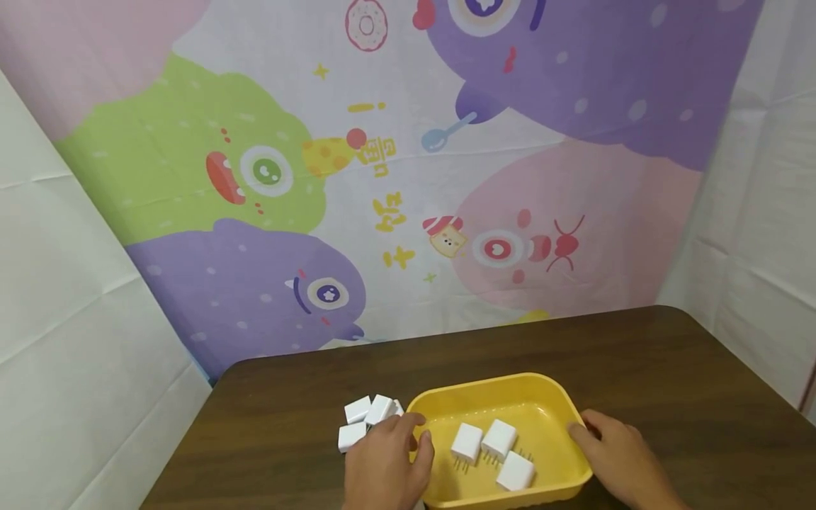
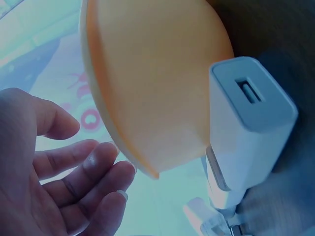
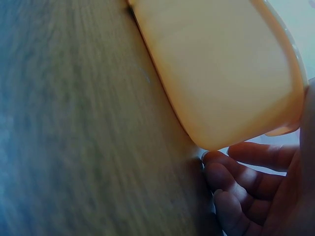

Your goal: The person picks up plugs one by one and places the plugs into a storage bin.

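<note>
A yellow plastic basket (image 1: 554,443) stands on the table with three white charger plugs (image 1: 499,439) inside, their metal prongs showing. My right hand (image 1: 621,453) grips its right side, thumb at the rim and fingers bent against the outer wall. At the left side, my left hand (image 1: 385,464) is relaxed, with fingertips right at the rim and the thumb apart. More white charger plugs (image 1: 353,437) lie in a pile beside the left hand, partly hidden by it. In the left wrist view, one charger plug (image 2: 251,103) shows a USB slot, close against the basket's wall (image 2: 157,88).
The dark wooden table (image 1: 287,386) reaches back to a cartoon-printed cloth (image 1: 408,184). White cloth (image 1: 83,297) hangs on the left, and another white cloth (image 1: 758,234) on the right.
</note>
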